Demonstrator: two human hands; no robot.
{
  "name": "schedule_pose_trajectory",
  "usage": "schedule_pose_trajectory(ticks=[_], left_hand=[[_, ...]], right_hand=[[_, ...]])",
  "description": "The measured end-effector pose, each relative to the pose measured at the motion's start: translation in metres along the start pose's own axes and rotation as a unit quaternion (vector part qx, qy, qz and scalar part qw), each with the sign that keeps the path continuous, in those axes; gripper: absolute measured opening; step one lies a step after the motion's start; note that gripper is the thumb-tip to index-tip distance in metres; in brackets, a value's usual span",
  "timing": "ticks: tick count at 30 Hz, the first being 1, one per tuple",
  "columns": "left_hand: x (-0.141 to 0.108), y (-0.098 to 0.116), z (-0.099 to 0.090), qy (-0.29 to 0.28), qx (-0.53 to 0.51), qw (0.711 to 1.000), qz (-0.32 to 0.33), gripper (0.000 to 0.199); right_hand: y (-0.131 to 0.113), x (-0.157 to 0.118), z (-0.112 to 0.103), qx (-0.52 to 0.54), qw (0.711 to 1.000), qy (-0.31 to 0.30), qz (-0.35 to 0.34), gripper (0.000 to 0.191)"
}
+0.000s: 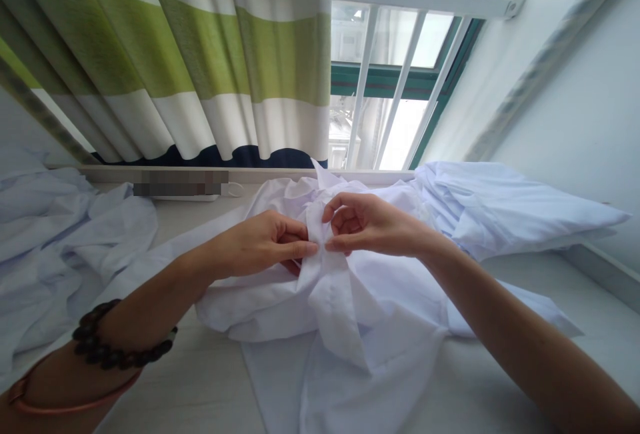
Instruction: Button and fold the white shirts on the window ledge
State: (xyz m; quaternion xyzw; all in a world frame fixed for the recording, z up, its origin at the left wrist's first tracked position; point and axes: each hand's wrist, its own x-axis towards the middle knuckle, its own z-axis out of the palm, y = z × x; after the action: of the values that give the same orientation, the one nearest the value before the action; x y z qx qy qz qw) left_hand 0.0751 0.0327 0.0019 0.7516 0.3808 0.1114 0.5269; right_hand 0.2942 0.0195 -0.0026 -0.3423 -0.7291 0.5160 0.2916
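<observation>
A crumpled white garment [390, 307] lies across the pale surface in the middle of the view. My left hand [273, 242] pinches a narrow band of it between thumb and fingers, with some fingertips hidden behind the cloth. Close beside it on the right, my right hand [357, 224] grips the same band, its thumb low and its index finger curled above. The band runs upright between the two hands, and a loose end hangs down toward me. A small gap separates the thumbs.
More white cloth [60, 241] is heaped at the left, and a folded white pile [510, 204] lies at the right by the wall. A flat, partly blurred-out object [180, 185] rests at the back. Behind are a striped curtain [200, 54] and window bars [400, 81].
</observation>
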Motion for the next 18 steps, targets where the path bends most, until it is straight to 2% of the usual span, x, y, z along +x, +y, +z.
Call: schedule_pose_trajectory(ticks=[4,10,18], left_hand=[[0.0022,-0.0024,0.001,0.008,-0.018,1.0,-0.017,0.027],[0.0039,-0.0038,0.0023,0.017,-0.055,0.998,0.0,0.022],[-0.0002,0.0008,0.0002,-0.003,-0.055,0.998,-0.005,0.02]], right_hand=[[0.0023,0.0006,0.0004,0.009,1.0,-0.017,0.022,0.025],[0.0039,0.0007,-0.0023,0.015,0.999,-0.034,0.028,0.025],[0.0006,-0.0008,-0.0025,0.059,0.997,-0.012,0.055,0.027]])
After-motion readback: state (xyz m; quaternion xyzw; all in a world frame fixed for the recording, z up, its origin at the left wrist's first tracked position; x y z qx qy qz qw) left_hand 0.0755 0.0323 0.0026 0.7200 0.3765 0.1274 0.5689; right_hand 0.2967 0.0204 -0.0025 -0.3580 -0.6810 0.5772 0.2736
